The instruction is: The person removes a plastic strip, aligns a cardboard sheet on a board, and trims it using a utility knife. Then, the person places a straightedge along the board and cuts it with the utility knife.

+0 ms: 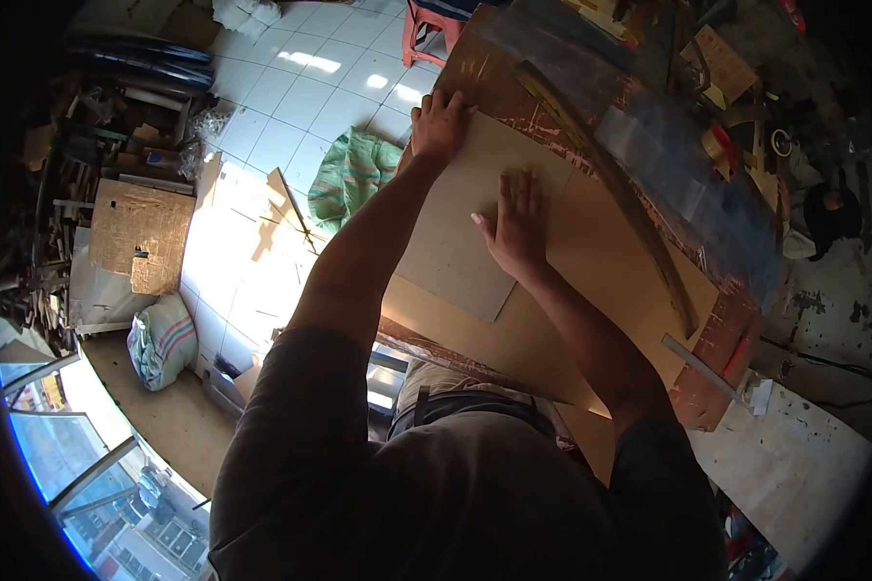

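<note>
A grey sheet of board (458, 247) lies flat on a larger tan sheet (615, 276) on the worn brown worktable (489, 60). My left hand (440, 128) rests at the far left corner of the grey board, by the table edge, with its fingers apart. Nearer the middle of the same board, my right hand (519, 228) lies palm down, its fingers stretched and its thumb out to the side. Neither hand holds a tool. To the right, a long curved wooden strip (622, 189) lies across the tan sheet.
A metal ruler (700, 368) sits at the table's near right corner. Clear plastic sheeting (683, 194) and tape rolls (781, 142) are on the right. Left of the table, a green sack (352, 176) lies on the tiled floor (305, 102); wood scraps (58, 208) are piled farther left.
</note>
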Demonstrator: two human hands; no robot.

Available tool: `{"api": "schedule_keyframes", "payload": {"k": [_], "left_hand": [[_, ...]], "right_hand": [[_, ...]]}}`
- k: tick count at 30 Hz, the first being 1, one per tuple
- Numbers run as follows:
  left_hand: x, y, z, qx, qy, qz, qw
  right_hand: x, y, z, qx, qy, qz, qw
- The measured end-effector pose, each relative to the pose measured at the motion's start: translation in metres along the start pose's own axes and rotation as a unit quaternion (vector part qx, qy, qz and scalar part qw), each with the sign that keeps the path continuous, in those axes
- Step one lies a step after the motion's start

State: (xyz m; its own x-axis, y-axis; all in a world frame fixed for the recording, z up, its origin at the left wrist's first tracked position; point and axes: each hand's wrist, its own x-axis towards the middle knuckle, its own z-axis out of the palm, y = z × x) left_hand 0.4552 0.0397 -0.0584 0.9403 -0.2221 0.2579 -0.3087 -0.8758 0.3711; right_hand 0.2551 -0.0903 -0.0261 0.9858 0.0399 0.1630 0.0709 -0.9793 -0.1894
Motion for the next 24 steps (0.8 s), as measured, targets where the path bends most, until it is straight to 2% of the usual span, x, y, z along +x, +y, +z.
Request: {"api": "schedule_keyframes", "payload": {"k": [2, 5, 10, 11, 12, 14, 15, 17, 19, 20, 21, 24], "left_hand": [[-0.002, -0.001, 0.002, -0.012, 0.025, 0.015, 1.000], [0.001, -0.002, 0.002, -0.034, 0.005, 0.006, 0.999], [0.007, -0.018, -0.004, -0.044, -0.034, 0.022, 0.998], [0.012, -0.032, -0.001, -0.204, -0.042, 0.058, 0.976], [0.021, -0.051, 0.012, -0.358, -0.046, 0.094, 0.928], [0.005, -0.068, 0.005, -0.408, 0.004, 0.052, 0.911], [-0.029, -0.056, -0.044, -0.339, 0.030, 0.045, 0.939], [-0.087, -0.066, -0.082, -0.304, 0.030, -0.001, 0.952], [-0.154, -0.073, -0.107, -0.265, 0.033, -0.109, 0.958], [-0.186, -0.067, -0.116, -0.212, 0.063, -0.134, 0.966], [-0.211, -0.057, -0.124, -0.188, 0.083, -0.135, 0.969], [-0.263, -0.010, -0.136, -0.145, 0.065, -0.096, 0.983]], "right_hand": [[-0.015, -0.015, 0.002, -0.019, -0.031, 0.022, 0.999], [-0.015, -0.012, 0.007, 0.004, -0.045, 0.032, 0.998], [-0.013, -0.013, 0.004, 0.003, -0.015, 0.023, 1.000], [-0.014, -0.014, 0.003, 0.003, -0.014, 0.022, 1.000], [-0.014, -0.014, 0.002, -0.004, -0.016, 0.022, 1.000], [-0.012, -0.013, 0.004, -0.011, -0.014, 0.020, 1.000], [-0.013, -0.012, 0.006, -0.014, -0.014, 0.022, 1.000], [-0.012, -0.014, 0.007, -0.018, -0.016, 0.025, 0.999], [-0.013, -0.014, 0.009, -0.011, -0.004, 0.026, 1.000], [-0.019, -0.012, 0.009, -0.017, -0.015, 0.031, 0.999], [-0.017, -0.011, 0.010, -0.012, -0.001, 0.025, 1.000], [-0.015, -0.014, 0.009, -0.014, 0.020, 0.009, 1.000]]}}
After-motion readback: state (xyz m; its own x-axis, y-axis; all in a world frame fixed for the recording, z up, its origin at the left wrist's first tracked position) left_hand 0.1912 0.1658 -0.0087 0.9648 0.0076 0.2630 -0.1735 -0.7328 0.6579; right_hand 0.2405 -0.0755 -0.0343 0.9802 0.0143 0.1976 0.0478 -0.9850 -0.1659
